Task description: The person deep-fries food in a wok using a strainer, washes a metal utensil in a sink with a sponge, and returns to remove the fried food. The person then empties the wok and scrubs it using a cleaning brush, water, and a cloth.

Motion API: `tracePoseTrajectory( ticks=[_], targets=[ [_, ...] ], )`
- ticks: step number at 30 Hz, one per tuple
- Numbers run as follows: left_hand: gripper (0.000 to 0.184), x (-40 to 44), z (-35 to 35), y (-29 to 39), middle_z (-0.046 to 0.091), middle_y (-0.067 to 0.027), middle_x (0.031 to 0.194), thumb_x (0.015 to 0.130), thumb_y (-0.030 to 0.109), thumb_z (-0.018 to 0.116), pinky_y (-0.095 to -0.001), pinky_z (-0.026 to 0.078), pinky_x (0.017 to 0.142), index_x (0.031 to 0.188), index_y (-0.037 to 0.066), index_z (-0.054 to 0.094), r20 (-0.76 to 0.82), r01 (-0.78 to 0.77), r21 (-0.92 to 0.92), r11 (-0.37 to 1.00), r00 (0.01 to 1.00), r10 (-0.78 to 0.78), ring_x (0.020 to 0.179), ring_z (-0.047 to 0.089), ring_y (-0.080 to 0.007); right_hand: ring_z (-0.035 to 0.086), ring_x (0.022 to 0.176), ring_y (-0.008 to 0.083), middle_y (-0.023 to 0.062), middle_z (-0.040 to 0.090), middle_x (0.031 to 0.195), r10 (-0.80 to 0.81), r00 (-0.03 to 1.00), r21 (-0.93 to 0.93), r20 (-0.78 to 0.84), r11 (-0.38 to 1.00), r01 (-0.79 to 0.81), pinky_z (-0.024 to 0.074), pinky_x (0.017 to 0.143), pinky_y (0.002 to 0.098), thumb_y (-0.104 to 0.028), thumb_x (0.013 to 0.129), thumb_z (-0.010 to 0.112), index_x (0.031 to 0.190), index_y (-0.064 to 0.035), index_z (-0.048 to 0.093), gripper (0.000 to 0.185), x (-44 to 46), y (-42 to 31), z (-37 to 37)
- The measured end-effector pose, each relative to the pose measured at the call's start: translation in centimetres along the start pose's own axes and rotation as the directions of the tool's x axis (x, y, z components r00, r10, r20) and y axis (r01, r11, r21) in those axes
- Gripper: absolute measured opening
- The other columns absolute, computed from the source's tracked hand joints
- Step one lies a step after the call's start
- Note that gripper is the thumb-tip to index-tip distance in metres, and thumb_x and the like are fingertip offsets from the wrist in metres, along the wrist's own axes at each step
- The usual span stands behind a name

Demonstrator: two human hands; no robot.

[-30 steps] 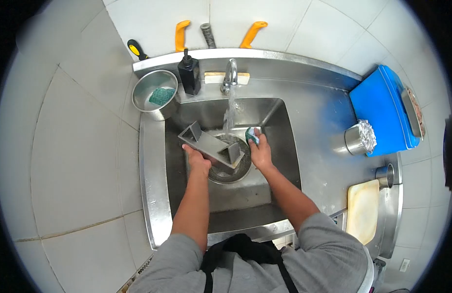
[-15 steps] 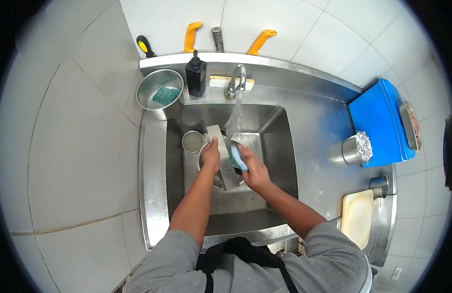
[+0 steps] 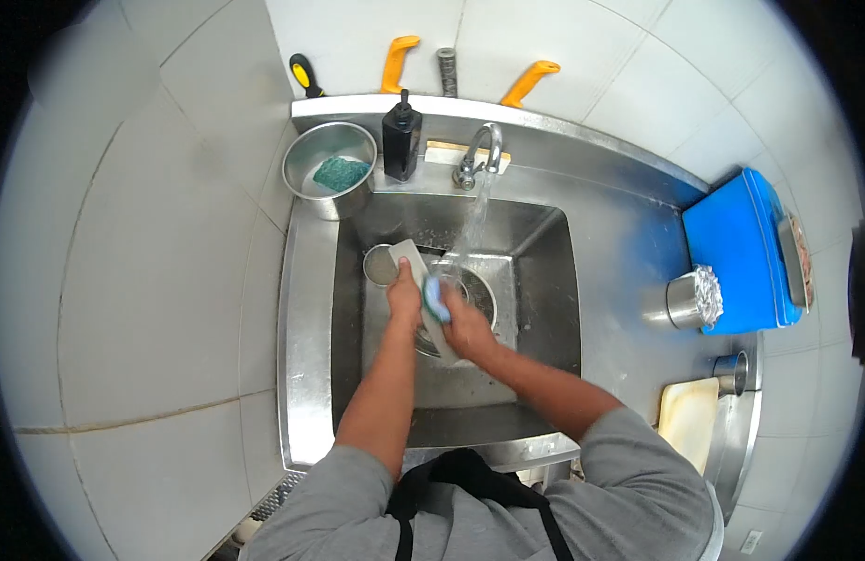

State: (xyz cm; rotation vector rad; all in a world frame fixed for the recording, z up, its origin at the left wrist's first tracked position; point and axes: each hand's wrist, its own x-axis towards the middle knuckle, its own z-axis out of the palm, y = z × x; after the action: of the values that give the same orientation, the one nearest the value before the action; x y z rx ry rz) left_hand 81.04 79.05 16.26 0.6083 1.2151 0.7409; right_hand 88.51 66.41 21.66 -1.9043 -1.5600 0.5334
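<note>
Over the sink [image 3: 544, 393], my left hand [image 3: 405, 301] is closed around a long, narrow grey metal piece [image 3: 409, 256], its thumb lying along the top. My right hand [image 3: 467, 329] grips a blue and green sponge [image 3: 433, 297] pressed against the right side of that piece. The right fingers are partly smeared by motion. Below both hands, a round metal bowl [image 3: 486, 288] sits on the sink floor, partly hidden. A small round metal cup [image 3: 380, 267] is to the left of the piece. Water runs from the faucet [image 3: 486, 148] behind my hands.
At the back left stand a metal pot [image 3: 306, 178] holding a green scouring pad [image 3: 341, 173] and a black pump bottle [image 3: 401, 140]. On the right counter are a foil-topped metal container [image 3: 685, 301], a blue box [image 3: 741, 252], a metal cup [image 3: 729, 374] and a cutting board [image 3: 689, 421].
The metal piece has shifted and turned, showing a narrower side. The sponge has moved up against it, leaving more of the bowl visible. The whole view has shifted slightly.
</note>
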Motion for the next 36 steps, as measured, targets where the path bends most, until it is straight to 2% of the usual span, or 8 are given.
tracePoseTrajectory(
  ticks=[4,12,16,21,27,28,32,36],
  targets=[
    [0.071,-1.0,-1.1,1.7,0.056,-0.0179,0.12,0.088,0.061,0.045,-0.039,0.044,0.088,0.122,-0.001,0.054,-0.01,0.081,0.267,0.96,0.997,-0.081,0.105,0.055,-0.0267,0.055,0.101,0.0461,0.03,0.058,0.106,0.484,0.851,-0.067,0.206,0.874,-0.481,0.0431,0.089,0.0488,-0.001,0.077,0.052,0.123,-0.0064,0.042,0.047,-1.3,-1.7,-4.1],
    [0.079,-1.2,-3.9,-1.3,0.057,-0.0126,0.121,0.085,0.072,0.031,-0.0465,0.044,0.092,0.128,0.008,0.048,0.336,0.401,-0.074,0.913,0.872,-0.355,0.108,0.055,-0.0276,0.059,0.101,0.038,0.0242,0.06,0.109,0.413,0.887,-0.091,0.207,0.911,-0.402,0.0462,0.087,0.0418,-0.018,0.084,0.062,0.116,-0.0018,0.048,0.038,2.5,5.7,-3.0],
    [0.076,-0.9,-4.2,-1.3,0.063,-0.0089,0.111,0.084,0.072,0.031,-0.0437,0.049,0.087,0.123,0.011,0.053,0.51,0.442,-0.305,0.844,0.824,-0.247,0.097,0.061,-0.0253,0.055,0.101,0.0199,0.0115,0.061,0.106,0.157,0.985,0.446,0.071,0.878,-0.173,0.0408,0.091,0.0315,-0.011,0.086,0.059,0.114,-0.0013,0.053,0.03,1.6,3.4,-1.4],
    [0.074,4.6,-7.2,-1.3,0.06,-0.007,0.117,0.086,0.07,0.029,-0.0463,0.045,0.092,0.125,0.012,0.052,0.433,0.307,-0.511,0.803,0.899,-0.069,0.107,0.056,-0.0278,0.059,0.101,0.029,0.0167,0.06,0.111,0.262,0.818,0.318,0.512,0.826,-0.465,0.0448,0.087,0.0379,-0.017,0.083,0.062,0.117,-0.0048,0.053,0.037,-5.7,2.9,-5.0],
    [0.071,2.4,-6.6,0.3,0.056,-0.0126,0.122,0.09,0.065,0.028,-0.048,0.042,0.095,0.128,0.009,0.048,0.278,0.342,-0.46,0.819,0.932,-0.233,0.109,0.055,-0.0317,0.06,0.089,0.0407,0.026,0.062,0.091,0.25,0.967,0.098,-0.043,0.965,-0.245,0.0463,0.078,0.0441,-0.016,0.081,0.056,0.102,0.0004,0.058,0.027,2.3,-5.5,-11.4],
    [0.071,1.8,-6.0,0.3,0.056,-0.0126,0.122,0.09,0.065,0.028,-0.048,0.042,0.095,0.128,0.009,0.048,0.278,0.343,-0.459,0.82,0.932,-0.234,0.109,0.055,-0.0317,0.061,0.091,0.0244,0.0184,0.063,0.095,0.168,0.974,0.214,-0.15,0.968,-0.134,0.046,0.08,0.0353,-0.016,0.082,0.059,0.108,-0.0003,0.058,0.03,5.1,-6.7,-11.1],
    [0.067,-1.0,-2.9,0.0,0.054,-0.0138,0.125,0.092,0.06,0.033,-0.0469,0.043,0.095,0.128,0.004,0.045,0.037,0.349,-0.311,0.884,0.934,-0.356,0.108,0.056,-0.0313,0.057,0.104,0.0232,0.0135,0.06,0.112,-0.02,0.917,0.618,-0.399,0.733,0.285,0.0434,0.091,0.035,-0.025,0.085,0.066,0.118,0.0039,0.05,0.047,14.0,-8.4,-8.6],
    [0.066,1.2,-1.3,0.6,0.049,-0.0128,0.131,0.092,0.059,0.034,-0.0507,0.04,0.097,0.133,0.008,0.041,0.098,0.276,-0.425,0.862,0.961,-0.26,0.117,0.05,-0.0296,0.06,0.102,0.0255,0.0177,0.059,0.113,0.353,0.92,0.979,0.168,0.049,-0.198,0.0497,0.089,0.038,-0.012,0.087,0.06,0.114,0.0026,0.051,0.033,13.7,-1.8,-8.7]
  ],
)
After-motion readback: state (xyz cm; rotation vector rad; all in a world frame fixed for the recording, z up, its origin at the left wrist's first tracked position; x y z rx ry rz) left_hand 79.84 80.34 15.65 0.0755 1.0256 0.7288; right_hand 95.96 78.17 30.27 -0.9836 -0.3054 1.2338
